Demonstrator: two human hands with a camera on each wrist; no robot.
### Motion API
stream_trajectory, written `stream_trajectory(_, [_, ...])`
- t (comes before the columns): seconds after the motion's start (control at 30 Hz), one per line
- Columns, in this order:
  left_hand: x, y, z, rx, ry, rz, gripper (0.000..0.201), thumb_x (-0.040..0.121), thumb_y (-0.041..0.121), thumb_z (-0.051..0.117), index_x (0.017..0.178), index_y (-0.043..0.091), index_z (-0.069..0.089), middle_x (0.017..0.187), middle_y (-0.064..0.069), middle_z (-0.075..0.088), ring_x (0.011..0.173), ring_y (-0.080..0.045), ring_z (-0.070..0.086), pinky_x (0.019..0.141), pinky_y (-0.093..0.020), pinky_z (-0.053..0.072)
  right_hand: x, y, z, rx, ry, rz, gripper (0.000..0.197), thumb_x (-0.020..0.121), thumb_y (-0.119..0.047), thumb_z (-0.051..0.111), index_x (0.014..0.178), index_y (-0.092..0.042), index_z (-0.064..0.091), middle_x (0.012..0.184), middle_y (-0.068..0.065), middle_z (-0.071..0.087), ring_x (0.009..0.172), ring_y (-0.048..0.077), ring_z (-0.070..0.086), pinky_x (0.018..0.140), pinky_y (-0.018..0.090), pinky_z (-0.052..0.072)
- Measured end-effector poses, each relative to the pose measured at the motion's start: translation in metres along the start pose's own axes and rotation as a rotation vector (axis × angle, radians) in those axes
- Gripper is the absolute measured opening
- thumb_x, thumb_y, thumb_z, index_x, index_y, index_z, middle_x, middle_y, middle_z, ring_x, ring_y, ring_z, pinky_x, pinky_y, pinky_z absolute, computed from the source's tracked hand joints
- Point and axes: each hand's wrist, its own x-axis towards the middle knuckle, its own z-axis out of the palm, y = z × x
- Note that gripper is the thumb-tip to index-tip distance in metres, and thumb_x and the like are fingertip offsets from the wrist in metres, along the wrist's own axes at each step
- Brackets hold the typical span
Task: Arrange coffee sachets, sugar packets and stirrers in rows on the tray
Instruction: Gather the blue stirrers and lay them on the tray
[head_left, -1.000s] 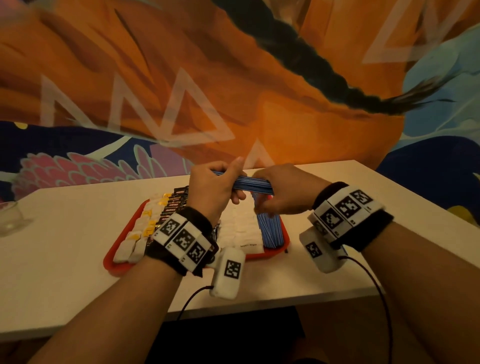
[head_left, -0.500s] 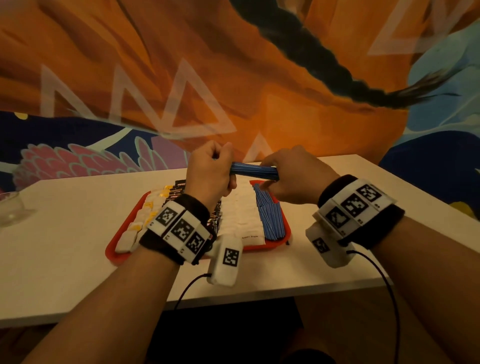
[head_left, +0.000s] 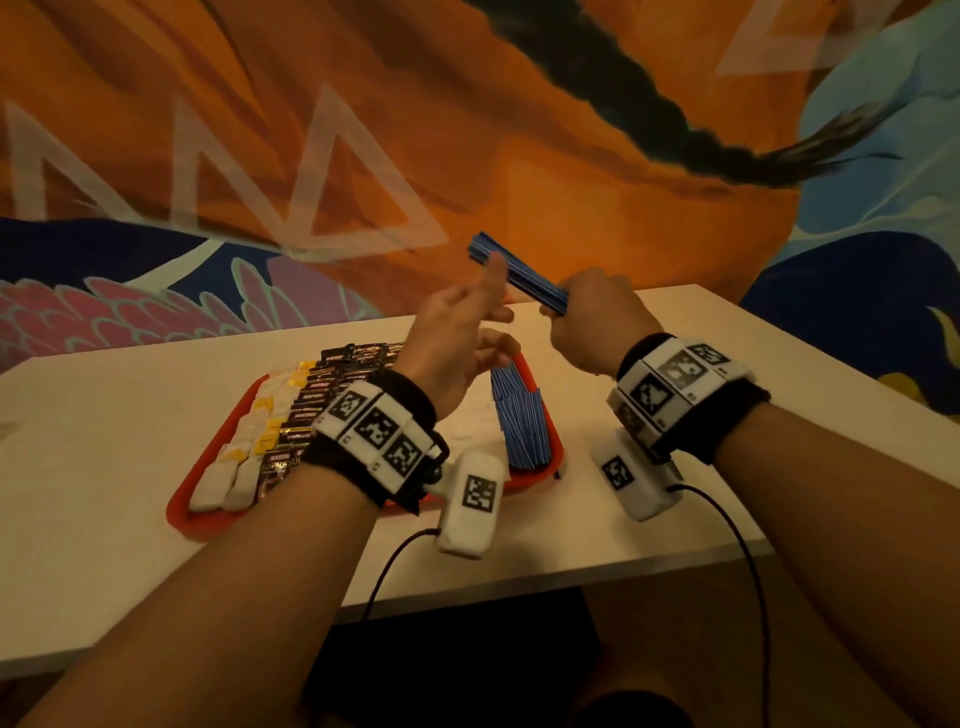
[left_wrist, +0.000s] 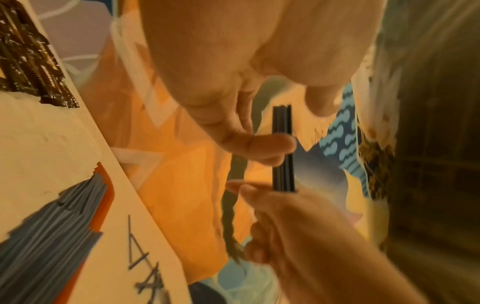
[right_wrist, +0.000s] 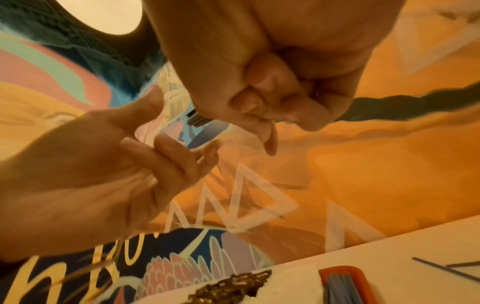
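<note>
A bundle of blue stirrers (head_left: 519, 275) is gripped in the curled fingers of the right hand (head_left: 589, 325), above the far edge of the red tray (head_left: 182, 512); its free end is pointed toward 10 o'clock. The left hand (head_left: 457, 338) is held spread and loose beside the bundle, with one finger laid against it. On the tray, rows are seen: white sugar packets (head_left: 244, 441) at 9 o'clock, dark coffee sachets (head_left: 317, 395) next, more blue stirrers (head_left: 522, 421) at 3 o'clock. The tray is placed on a white table (head_left: 104, 415).
</note>
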Motion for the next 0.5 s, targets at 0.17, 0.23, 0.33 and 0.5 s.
stream_trajectory(0.17, [0.03,-0.015,0.025,0.062,-0.015,-0.042,0.027,0.105,0.031,0.047,0.102,0.005,0.052,0.073,-0.004,0.057,0.047,-0.011,0.05,0.045,-0.021,0.04,0.014,-0.001,0.016,-0.093,-0.108,-0.025,0.014,0.09,-0.019,0.059,0.095,-0.015,0.046,0.105,0.014,0.056,0.088,0.034,0.059,0.07,0.036,0.047])
stream_trajectory(0.23, [0.048,-0.015,0.028,0.13,-0.014,-0.083,0.025,0.106,0.025,0.045,0.09,0.007,0.05,0.055,0.0,0.052,0.043,-0.011,0.047,0.045,-0.023,0.038,0.022,0.005,0.021,-0.086,-0.148,-0.098,0.016,0.089,-0.017,0.06,0.091,-0.016,0.044,0.102,0.014,0.06,0.072,0.025,0.055,0.057,0.03,0.041])
stream_trajectory(0.33, [0.084,-0.021,0.026,0.282,-0.027,-0.159,0.028,0.105,0.018,0.043,0.078,0.009,0.045,0.047,0.0,0.045,0.037,-0.011,0.043,0.041,-0.023,0.032,0.031,0.021,0.022,-0.024,-0.307,-0.155,0.033,0.086,-0.027,0.071,0.109,-0.015,0.051,0.094,0.011,0.068,0.064,0.016,0.06,0.051,0.027,0.048])
stream_trajectory(0.5, [0.143,-0.052,0.005,0.713,-0.109,-0.486,0.026,0.102,0.02,0.052,0.079,0.007,0.05,0.062,-0.01,0.049,0.036,-0.015,0.044,0.034,-0.018,0.035,0.043,0.062,0.035,-0.07,-0.586,-0.052,0.053,0.085,-0.044,0.073,0.129,-0.018,0.057,0.075,-0.005,0.073,0.054,0.002,0.065,0.049,0.019,0.048])
